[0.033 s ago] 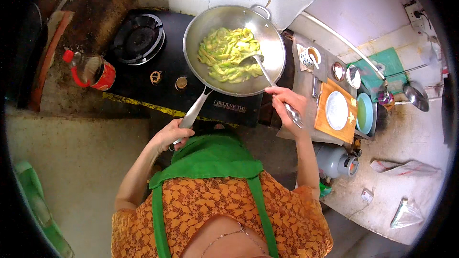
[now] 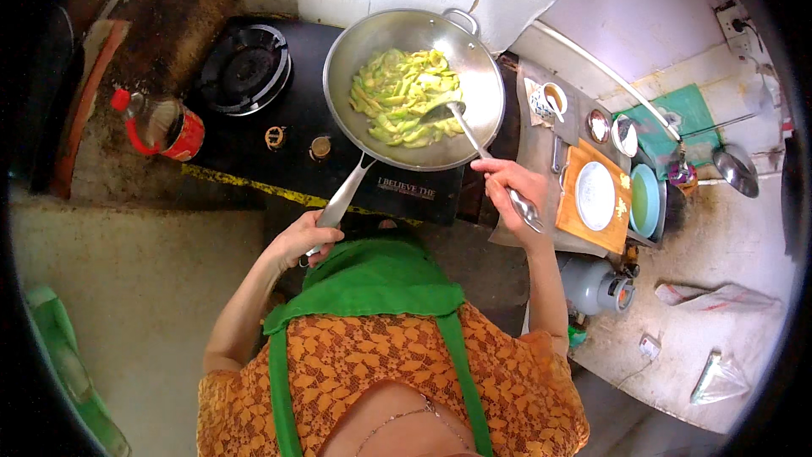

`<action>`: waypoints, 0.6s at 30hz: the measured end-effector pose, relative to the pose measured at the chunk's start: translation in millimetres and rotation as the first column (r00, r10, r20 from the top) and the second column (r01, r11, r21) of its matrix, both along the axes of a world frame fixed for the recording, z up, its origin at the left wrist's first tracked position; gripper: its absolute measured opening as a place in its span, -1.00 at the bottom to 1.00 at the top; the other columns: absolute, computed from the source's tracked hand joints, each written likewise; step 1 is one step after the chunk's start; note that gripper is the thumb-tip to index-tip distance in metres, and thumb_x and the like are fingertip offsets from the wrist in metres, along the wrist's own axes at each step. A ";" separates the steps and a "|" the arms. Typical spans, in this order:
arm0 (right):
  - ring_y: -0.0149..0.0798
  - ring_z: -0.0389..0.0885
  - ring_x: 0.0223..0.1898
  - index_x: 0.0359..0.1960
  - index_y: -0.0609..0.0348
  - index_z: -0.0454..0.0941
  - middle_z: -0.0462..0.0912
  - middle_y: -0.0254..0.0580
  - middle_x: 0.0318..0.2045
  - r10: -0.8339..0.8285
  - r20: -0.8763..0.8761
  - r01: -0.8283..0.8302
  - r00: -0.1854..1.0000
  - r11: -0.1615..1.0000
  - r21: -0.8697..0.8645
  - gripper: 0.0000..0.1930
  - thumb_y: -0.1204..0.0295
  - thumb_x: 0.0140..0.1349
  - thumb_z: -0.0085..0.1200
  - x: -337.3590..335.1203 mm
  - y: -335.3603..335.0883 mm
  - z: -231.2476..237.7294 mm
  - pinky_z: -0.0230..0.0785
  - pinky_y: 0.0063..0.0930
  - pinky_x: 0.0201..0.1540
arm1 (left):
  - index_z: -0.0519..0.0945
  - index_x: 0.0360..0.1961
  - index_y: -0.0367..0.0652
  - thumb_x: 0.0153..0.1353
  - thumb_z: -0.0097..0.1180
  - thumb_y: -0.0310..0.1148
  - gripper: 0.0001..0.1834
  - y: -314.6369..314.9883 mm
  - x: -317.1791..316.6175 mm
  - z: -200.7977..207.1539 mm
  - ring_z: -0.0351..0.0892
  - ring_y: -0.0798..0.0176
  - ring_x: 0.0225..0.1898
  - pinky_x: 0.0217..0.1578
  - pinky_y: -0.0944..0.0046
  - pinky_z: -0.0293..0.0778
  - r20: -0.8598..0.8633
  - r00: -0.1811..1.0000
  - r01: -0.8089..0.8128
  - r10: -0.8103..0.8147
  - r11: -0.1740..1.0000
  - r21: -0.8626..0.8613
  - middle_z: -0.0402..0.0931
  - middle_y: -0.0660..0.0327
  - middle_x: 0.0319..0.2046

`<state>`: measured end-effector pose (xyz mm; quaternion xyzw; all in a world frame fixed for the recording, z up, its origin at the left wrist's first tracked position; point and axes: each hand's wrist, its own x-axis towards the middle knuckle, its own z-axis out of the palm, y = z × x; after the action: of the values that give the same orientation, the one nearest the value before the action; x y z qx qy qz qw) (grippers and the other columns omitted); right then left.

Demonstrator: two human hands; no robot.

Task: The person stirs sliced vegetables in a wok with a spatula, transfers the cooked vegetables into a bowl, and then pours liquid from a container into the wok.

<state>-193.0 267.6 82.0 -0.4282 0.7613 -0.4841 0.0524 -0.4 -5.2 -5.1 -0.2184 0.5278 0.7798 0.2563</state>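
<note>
A steel wok [image 2: 484, 110] stands on the right part of the black gas stove, with pale green vegetable slices [image 2: 397, 89] spread over its bottom. My left hand [image 2: 303, 237] is closed around the wok's long metal handle [image 2: 345, 196], near its end. In my right hand [image 2: 512, 190] I grip a metal turner [image 2: 470, 134] by its handle, whose end sticks out below my fist. The turner slants down into the wok, and its head touches the right side of the slices, partly covered by them.
Left of the wok is a bare burner [image 2: 245, 70]; farther left stands a red-capped oil bottle [image 2: 173, 129]. On the right counter, a white plate [image 2: 595, 195] lies on a wooden cutting board [image 2: 577, 224], near a cup [image 2: 548, 100] and a blue bowl [image 2: 647, 201]. A gas cylinder [image 2: 588, 286] stands below.
My right hand has shifted slightly right and toward me with the turner, drawing its handle a little back. My left hand and the wok stay practically where they were.
</note>
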 end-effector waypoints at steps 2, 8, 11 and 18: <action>-0.30 0.57 -0.46 -0.57 0.29 0.44 0.61 0.01 -0.36 0.035 0.011 -0.036 0.999 0.999 0.037 -0.93 0.55 0.00 0.02 6.3 -0.8 7.2 0.35 -0.54 -0.43 | 0.29 -0.53 -0.18 -0.02 0.10 -0.44 -0.80 0.7 0.1 0.1 0.18 0.44 -0.89 -0.89 0.43 0.11 0.008 1.000 -0.018 0.018 1.000 -0.003 0.27 0.31 -0.78; -0.37 0.55 -0.47 -0.56 0.32 0.43 0.61 0.00 -0.35 -0.043 0.039 0.047 0.998 0.994 -0.094 -0.93 0.57 0.03 0.01 4.2 -18.0 -7.5 0.33 -0.57 -0.44 | 0.29 -0.51 -0.19 -0.01 0.10 -0.44 -0.80 1.7 -1.7 6.0 0.18 0.45 -0.89 -0.89 0.43 0.11 0.016 1.000 -0.017 0.017 1.000 -0.002 0.27 0.32 -0.79; -0.36 0.55 -0.47 -0.55 0.33 0.43 0.62 -0.03 -0.34 -0.149 -0.047 0.141 0.988 0.979 -0.147 -0.92 0.58 0.05 0.00 -9.4 -32.9 -17.3 0.34 -0.57 -0.42 | 0.29 -0.50 -0.18 0.00 0.10 -0.43 -0.80 2.0 -0.9 1.5 0.18 0.45 -0.89 -0.89 0.43 0.11 0.035 0.999 -0.023 0.024 0.999 -0.038 0.27 0.32 -0.79; -0.28 0.60 -0.39 -0.56 0.31 0.44 0.62 0.00 -0.35 -0.137 -0.008 0.135 0.991 0.982 -0.136 -0.93 0.57 0.03 0.01 -12.3 -22.6 -20.4 0.39 -0.53 -0.34 | 0.28 -0.48 -0.19 0.02 0.08 -0.40 -0.79 0.5 -0.6 0.5 0.20 0.46 -0.87 -0.86 0.45 0.10 0.002 1.000 0.010 -0.010 1.000 -0.020 0.27 0.32 -0.79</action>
<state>-205.3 245.0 61.5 -0.3820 0.7546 -0.5333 -0.0163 -1.0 -4.7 -4.6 -0.2189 0.5363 0.7731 0.2584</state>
